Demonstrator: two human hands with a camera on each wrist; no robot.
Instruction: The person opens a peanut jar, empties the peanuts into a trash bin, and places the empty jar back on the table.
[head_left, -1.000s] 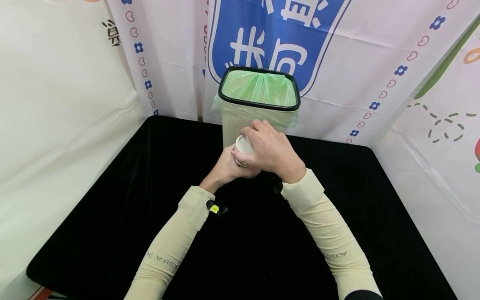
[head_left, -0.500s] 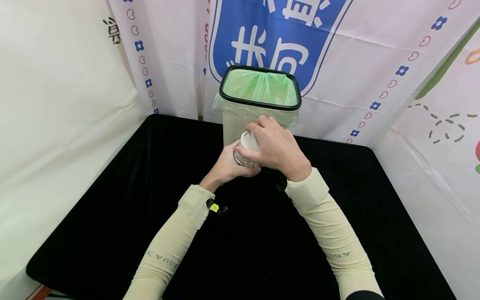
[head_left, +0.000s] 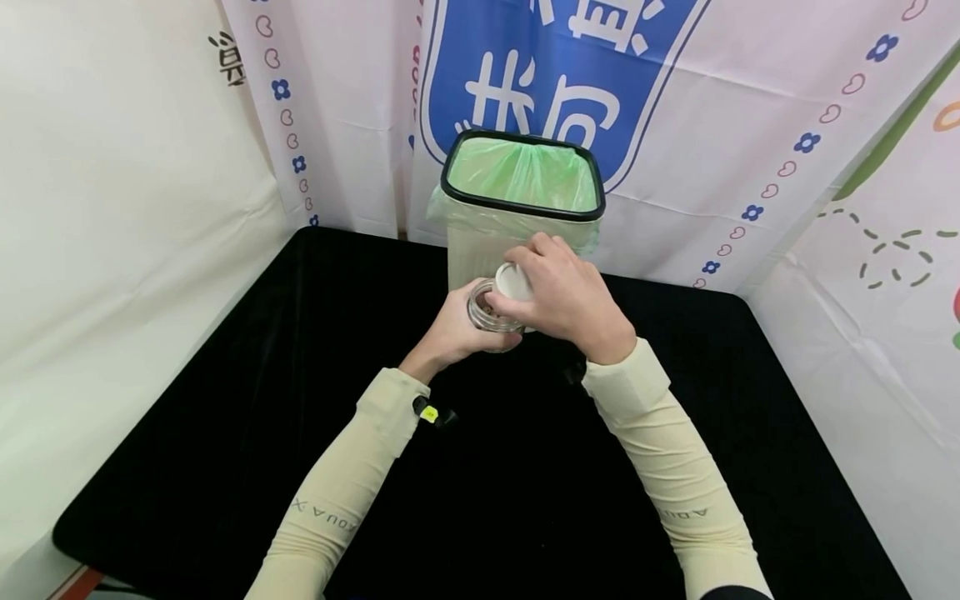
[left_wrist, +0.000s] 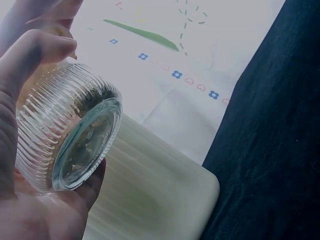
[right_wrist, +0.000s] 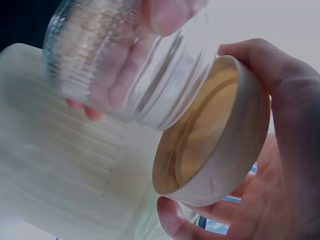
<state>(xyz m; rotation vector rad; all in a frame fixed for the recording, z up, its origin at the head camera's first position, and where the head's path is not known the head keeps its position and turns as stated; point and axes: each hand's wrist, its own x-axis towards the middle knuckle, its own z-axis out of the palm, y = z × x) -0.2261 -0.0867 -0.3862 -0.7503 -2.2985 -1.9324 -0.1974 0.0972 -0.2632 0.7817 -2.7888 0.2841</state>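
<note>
My left hand (head_left: 457,325) grips a clear ribbed glass jar (left_wrist: 52,120) around its side. The jar's mouth is uncovered, and pale, light-brown bits (right_wrist: 82,40) lie toward its base. In my right hand (head_left: 570,292), thumb and fingers hold a round white screw lid (right_wrist: 245,135) by its edge. The lid is tilted beside the jar's threaded neck (right_wrist: 172,95), its hollow inner side facing the jar in the right wrist view. Both hands are in front of the bin in the head view.
Behind the hands stands a whitish trash bin (head_left: 465,250) with a black rim (head_left: 517,207) and a green plastic liner (head_left: 525,171). A black cloth covers the table (head_left: 300,333). Printed white curtains (head_left: 352,108) enclose the back and sides.
The right hand has moved to the right, lifting the lid away from the jar and exposing its mouth. The left hand has stayed nearly still around the jar.
</note>
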